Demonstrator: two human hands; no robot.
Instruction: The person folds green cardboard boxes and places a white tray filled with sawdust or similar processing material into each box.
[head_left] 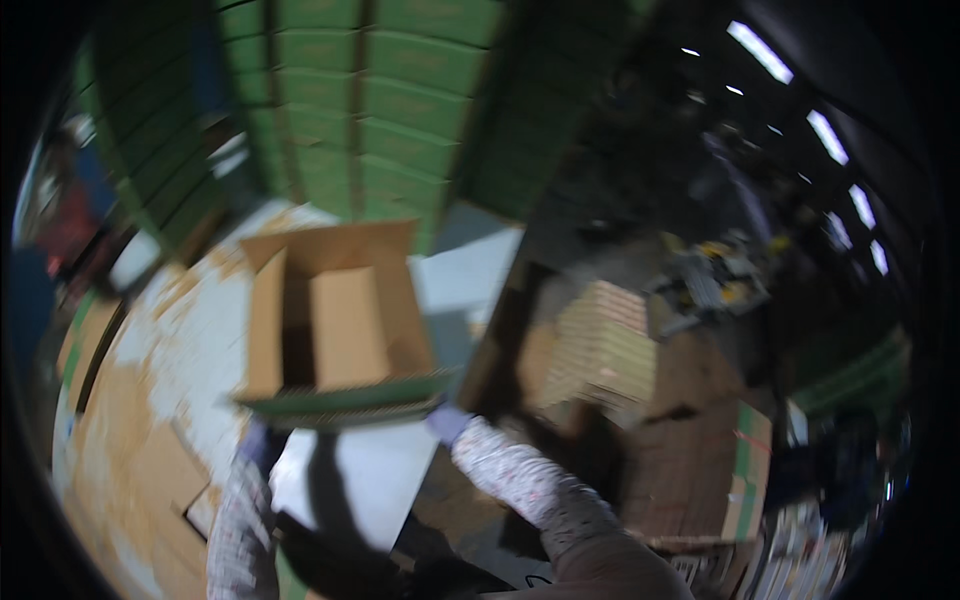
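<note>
An open cardboard box, brown inside and green on its near side, is tilted so that its inside faces me. Its flaps stand outward, and a brown panel shows within. My left hand, in a purple glove, grips the near left corner. At the near right corner, my right hand, gloved alike, holds the box too. Both hands look closed on it, though their fingers are partly hidden by the box and smeared by motion. Speckled sleeves cover both forearms.
A white table strewn with brown scraps lies beneath the box. Tall stacks of green boxes rise behind. To the right are a pale stack of cartons, a large brown bundle with a green band, and grey-yellow equipment.
</note>
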